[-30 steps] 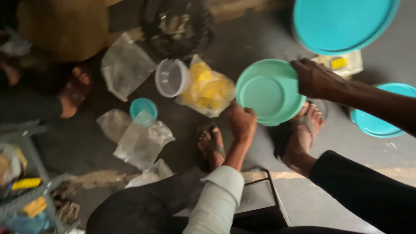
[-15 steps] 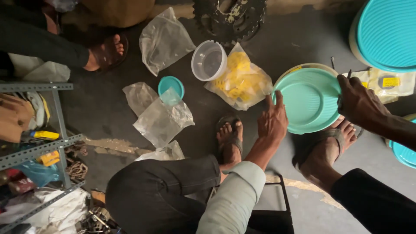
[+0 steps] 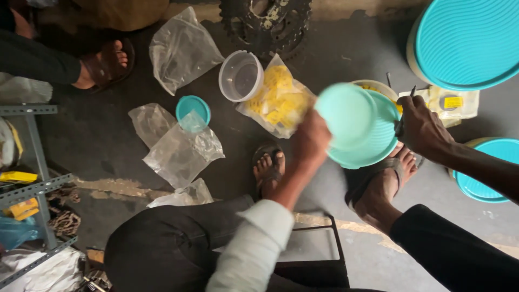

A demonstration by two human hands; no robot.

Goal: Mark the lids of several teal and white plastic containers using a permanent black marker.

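1. Nearest the camera, the person sits with dark trousers and bare feet in sandals on the grey floor.
2. The left hand, in a pale sleeve, reaches forward. Its grip is closed on the near edge of a light green lid, which looks blurred.
3. The right hand is closed around the right rim of a teal lid that lies just behind and under the green one. Both lids are held above the feet.
4. Just beyond the lids, the rim of a pale tub shows. Beside it to the left lies a clear bag of yellow pieces.
5. A clear plastic cup touches that bag on its left.
6. Farther left, a small teal lid rests among crumpled clear bags.
7. At the far right, a large teal lid covers a big tub. Another teal-lidded tub sits lower right.
8. At the far edge lies a dark toothed gear.
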